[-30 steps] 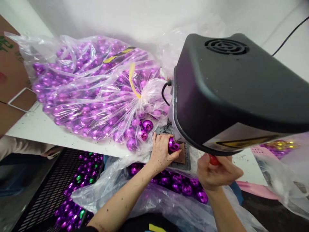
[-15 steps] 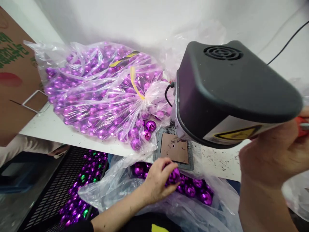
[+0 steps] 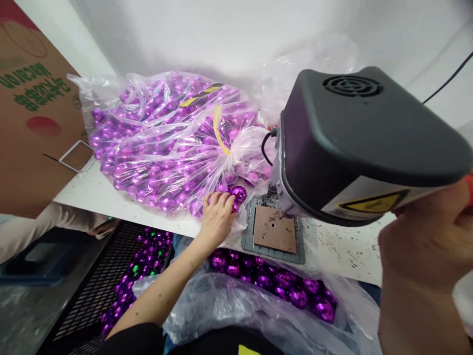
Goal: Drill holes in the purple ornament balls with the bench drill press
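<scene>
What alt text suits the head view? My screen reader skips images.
A person's left hand reaches into the open mouth of a clear bag of purple balls on a white table, fingers on one ball, while the right hand grips a red handle beside a black machine. More purple balls fill a second bag below the table edge.

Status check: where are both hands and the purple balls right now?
Left hand on loose purple balls at big bag's mouth. Right hand up by machine, gripping red handle. Brown plate bare.
</scene>
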`<state>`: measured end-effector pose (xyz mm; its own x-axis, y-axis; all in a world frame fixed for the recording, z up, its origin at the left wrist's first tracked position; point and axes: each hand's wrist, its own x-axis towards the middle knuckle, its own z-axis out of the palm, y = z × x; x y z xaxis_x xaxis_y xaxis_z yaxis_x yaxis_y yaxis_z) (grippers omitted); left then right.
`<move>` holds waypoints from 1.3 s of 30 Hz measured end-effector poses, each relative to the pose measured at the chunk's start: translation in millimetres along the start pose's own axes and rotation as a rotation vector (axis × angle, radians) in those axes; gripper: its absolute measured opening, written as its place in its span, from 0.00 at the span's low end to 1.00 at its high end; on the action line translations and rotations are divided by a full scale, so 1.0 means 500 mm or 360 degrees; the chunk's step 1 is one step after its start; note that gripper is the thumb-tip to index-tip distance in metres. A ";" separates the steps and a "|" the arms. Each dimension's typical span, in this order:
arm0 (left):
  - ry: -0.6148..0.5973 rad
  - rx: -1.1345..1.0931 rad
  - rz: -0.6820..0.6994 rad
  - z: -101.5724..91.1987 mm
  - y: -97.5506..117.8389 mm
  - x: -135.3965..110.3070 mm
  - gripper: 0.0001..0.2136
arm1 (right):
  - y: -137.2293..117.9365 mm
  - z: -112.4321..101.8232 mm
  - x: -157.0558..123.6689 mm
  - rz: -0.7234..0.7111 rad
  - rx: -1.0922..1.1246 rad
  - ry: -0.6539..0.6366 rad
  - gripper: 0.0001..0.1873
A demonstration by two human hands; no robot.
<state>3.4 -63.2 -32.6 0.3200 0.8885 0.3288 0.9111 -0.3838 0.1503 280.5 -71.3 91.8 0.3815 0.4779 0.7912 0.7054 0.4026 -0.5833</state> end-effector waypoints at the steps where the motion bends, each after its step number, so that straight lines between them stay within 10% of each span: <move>1: -0.0044 0.0116 -0.0015 0.005 -0.011 0.018 0.14 | -0.001 0.000 0.002 -0.0027 -0.0002 -0.0007 0.22; 7: -0.0209 0.0158 0.0132 0.009 -0.036 0.043 0.19 | -0.011 -0.001 0.014 0.0007 0.0112 -0.0071 0.22; 15: 0.0199 -0.0549 0.0103 -0.040 0.000 0.042 0.26 | -0.018 0.007 0.022 -0.0022 0.0160 -0.0055 0.18; 27: -0.0666 -0.2872 -0.0840 0.012 0.082 0.005 0.23 | -0.009 0.002 0.020 -0.0047 0.0065 -0.0032 0.19; 39: -0.0399 -0.2263 -0.0581 0.046 0.101 0.015 0.27 | -0.022 0.000 0.021 -0.0020 0.0041 -0.0124 0.21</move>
<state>57.7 -70.2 -44.1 0.3056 0.9496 -0.0695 -0.0137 0.0774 0.9969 276.9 -70.4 106.5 0.3242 0.5317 0.7825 0.6939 0.4285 -0.5787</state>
